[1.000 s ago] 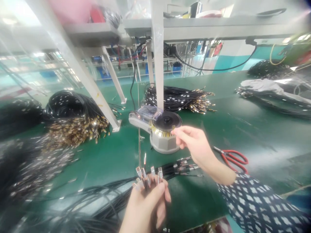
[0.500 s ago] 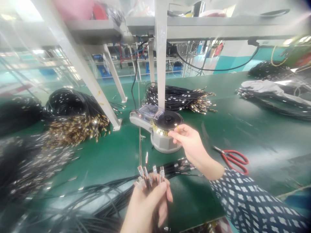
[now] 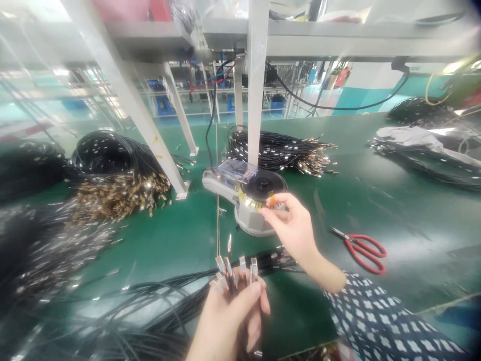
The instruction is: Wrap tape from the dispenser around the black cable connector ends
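My left hand [image 3: 229, 321] is closed around a bundle of black cables [image 3: 233, 273], their metal terminals sticking up above my fingers. My right hand [image 3: 291, 225] reaches to the grey tape dispenser [image 3: 248, 198] in the middle of the green table. Its thumb and forefinger pinch a small amber strip of tape [image 3: 271, 201] at the edge of the dispenser's black round top. More cables with terminals [image 3: 278, 258] lie on the table under my right wrist.
Red-handled scissors [image 3: 363, 248] lie right of my right arm. Heaps of black cables with gold terminals sit at left [image 3: 116, 180] and behind the dispenser [image 3: 281, 153]. White frame posts [image 3: 255, 90] stand on the green table [image 3: 376, 200]. More cables and plastic [image 3: 424, 145] lie far right.
My right hand moved slightly left and down onto the dispenser's rim and now pinches a tape strip. The left hand keeps its hold on the cable bundle.
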`<action>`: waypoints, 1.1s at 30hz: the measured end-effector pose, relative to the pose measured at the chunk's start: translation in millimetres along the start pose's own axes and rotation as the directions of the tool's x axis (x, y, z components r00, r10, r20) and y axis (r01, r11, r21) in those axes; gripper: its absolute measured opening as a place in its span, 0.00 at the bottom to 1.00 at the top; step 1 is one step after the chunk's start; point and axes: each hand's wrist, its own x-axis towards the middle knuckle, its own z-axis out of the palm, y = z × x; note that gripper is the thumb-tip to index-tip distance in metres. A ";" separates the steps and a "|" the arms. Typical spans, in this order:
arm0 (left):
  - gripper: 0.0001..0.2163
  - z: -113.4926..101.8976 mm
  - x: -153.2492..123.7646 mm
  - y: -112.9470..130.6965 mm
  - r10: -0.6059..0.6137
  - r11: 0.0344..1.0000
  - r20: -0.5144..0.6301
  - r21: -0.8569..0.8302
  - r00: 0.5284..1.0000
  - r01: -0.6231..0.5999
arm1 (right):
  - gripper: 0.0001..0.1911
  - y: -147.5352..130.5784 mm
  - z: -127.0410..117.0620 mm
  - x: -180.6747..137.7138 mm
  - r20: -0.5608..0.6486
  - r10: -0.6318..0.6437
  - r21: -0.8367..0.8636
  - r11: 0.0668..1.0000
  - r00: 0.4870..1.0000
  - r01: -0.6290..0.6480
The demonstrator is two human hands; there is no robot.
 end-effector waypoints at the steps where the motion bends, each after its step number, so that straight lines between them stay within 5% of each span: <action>1: 0.14 -0.2 -0.1 0.1 0.001 1.000 0.004 0.006 1.000 -0.002 | 0.11 -0.1 1.7 0.8 -0.004 -0.004 0.008 1.000 1.000 0.004; 10: 0.11 1.7 -2.4 2.3 0.015 1.000 0.033 -0.025 0.999 -0.014 | 0.14 -13.8 8.6 10.6 -0.031 0.080 0.203 0.976 0.996 -0.072; 14: 0.10 1.8 -3.1 2.9 0.025 0.999 0.020 -0.025 0.999 -0.025 | 0.16 -28.3 -11.4 -3.6 0.172 0.085 0.210 0.970 0.981 -0.121; 17: 0.10 0.5 -3.0 2.9 0.035 0.999 0.015 -0.034 0.999 -0.034 | 0.13 -32.4 -34.3 -19.3 0.378 0.159 0.162 0.958 0.912 -0.235; 21: 0.09 0.4 -2.6 3.1 0.031 0.998 0.023 -0.049 0.999 -0.030 | 0.11 -33.0 -57.0 -35.5 0.468 0.242 0.136 0.931 0.850 -0.340; 28: 0.10 4.7 -4.1 2.6 0.032 0.999 0.014 -0.031 0.999 -0.032 | 0.11 -12.6 -37.1 -24.6 0.210 0.011 -0.038 0.999 0.978 -0.003; 33: 0.11 5.3 -9.5 2.5 0.041 0.999 0.012 -0.021 0.999 -0.040 | 0.14 4.5 -5.8 1.2 0.059 -0.090 -0.008 0.996 0.994 0.091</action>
